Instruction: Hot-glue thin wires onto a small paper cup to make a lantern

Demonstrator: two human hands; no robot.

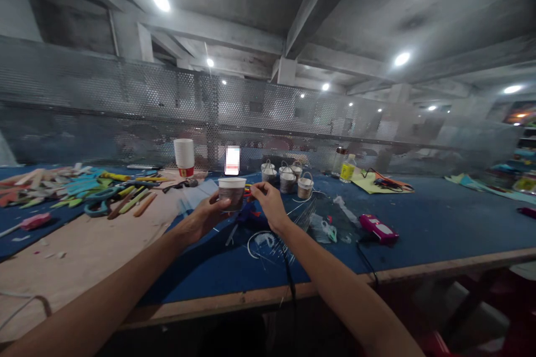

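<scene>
My left hand (206, 215) is wrapped round a brown paper cup (231, 192) with a white rim and holds it upright above the blue table (439, 223). Just right of the cup, my right hand (268, 201) has its fingers pinched together by the rim; what they pinch is too small to make out. Thin wires and white cord (262, 242) lie on the table under my hands.
Several small cup baskets with wire handles (288, 177) stand behind the cup. A stack of white cups (184, 156) is at back left, near scissors, coloured sticks and markers (104, 192). A pink tool (378, 228) lies to the right, bottles (347, 167) farther back. A mesh partition (125, 106) borders the table.
</scene>
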